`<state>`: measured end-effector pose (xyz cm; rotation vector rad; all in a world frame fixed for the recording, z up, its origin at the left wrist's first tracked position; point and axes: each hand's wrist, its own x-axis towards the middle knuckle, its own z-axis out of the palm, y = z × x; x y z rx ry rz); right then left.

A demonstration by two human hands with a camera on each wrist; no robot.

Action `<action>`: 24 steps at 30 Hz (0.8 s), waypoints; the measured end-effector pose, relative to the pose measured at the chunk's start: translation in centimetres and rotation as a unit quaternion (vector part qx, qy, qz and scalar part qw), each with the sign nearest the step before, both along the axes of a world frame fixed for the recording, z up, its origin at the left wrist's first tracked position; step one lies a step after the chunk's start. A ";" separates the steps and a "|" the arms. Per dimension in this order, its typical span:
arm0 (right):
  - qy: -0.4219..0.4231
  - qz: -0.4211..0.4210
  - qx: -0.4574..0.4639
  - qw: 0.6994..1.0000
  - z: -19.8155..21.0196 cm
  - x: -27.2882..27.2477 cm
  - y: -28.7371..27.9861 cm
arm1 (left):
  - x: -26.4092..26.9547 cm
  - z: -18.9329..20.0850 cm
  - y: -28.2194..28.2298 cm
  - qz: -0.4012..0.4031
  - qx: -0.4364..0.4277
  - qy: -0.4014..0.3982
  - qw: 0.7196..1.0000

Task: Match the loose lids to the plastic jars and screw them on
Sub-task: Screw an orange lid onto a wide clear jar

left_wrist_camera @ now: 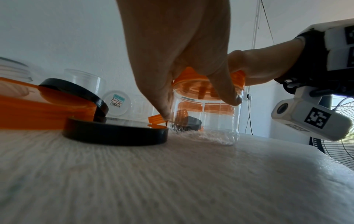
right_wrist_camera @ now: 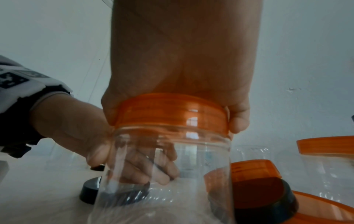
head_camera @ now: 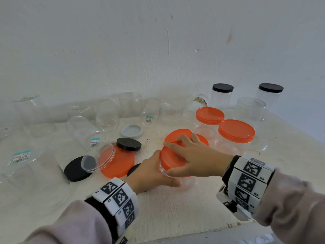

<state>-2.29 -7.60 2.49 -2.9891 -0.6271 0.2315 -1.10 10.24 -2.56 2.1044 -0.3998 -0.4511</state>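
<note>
Pale grey-pink sleeves (head_camera: 73, 224); white segmented wristbands (head_camera: 249, 180) bearing black square markers; black cuffs beneath.

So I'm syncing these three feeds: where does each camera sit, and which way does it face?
Head: worn high, looking forward and down at the table; both hands, wristbands and sleeves show.
Left wrist: low by the tabletop, looking along the left hand at the clear jar.
Right wrist: looking along the right hand gripping the orange lid.
All share the jar and lid.

Plain home room: bare white wall (head_camera: 123, 41), pale table (head_camera: 175, 208), standing fan (left_wrist_camera: 341, 151).
</note>
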 end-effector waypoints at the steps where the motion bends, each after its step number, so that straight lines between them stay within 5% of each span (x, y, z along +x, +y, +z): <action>1: 0.002 0.000 -0.003 1.000 0.0 0.0 0.0 | 0.0 0.0 0.0 0.000 0.001 0.002 1.000; 16: 0.000 -0.002 0.031 1.000 -1.0 -0.3 -0.6 | 0.1 0.3 0.3 -0.018 0.059 -0.018 0.998; 24: 0.035 0.013 0.059 0.998 -0.6 -0.8 -2.9 | -0.2 0.1 1.0 0.005 0.280 -0.101 0.955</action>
